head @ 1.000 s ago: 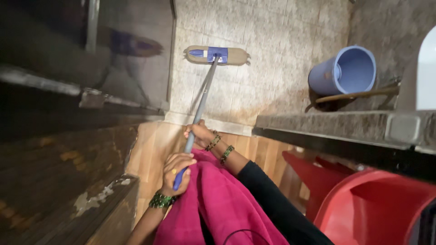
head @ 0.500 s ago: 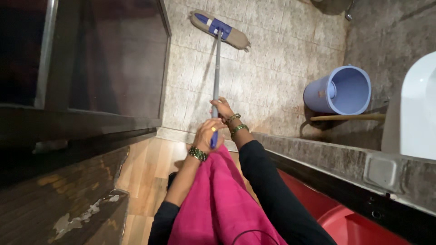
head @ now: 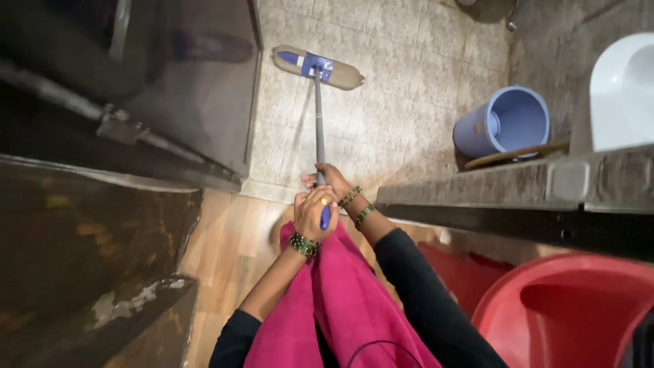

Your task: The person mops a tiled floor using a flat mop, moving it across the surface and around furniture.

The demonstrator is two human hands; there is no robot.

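On tile: one mop [head: 318, 67], one bucket [head: 503, 123].

The red tub [head: 565, 313] runs off the lower right edge; the white basin [head: 623, 88] is cut at right; the door [head: 102, 102] is blurred.

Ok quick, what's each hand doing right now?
Left hand: closed on the mop handle, at its blue end.
Right hand: closed on the handle, further down.
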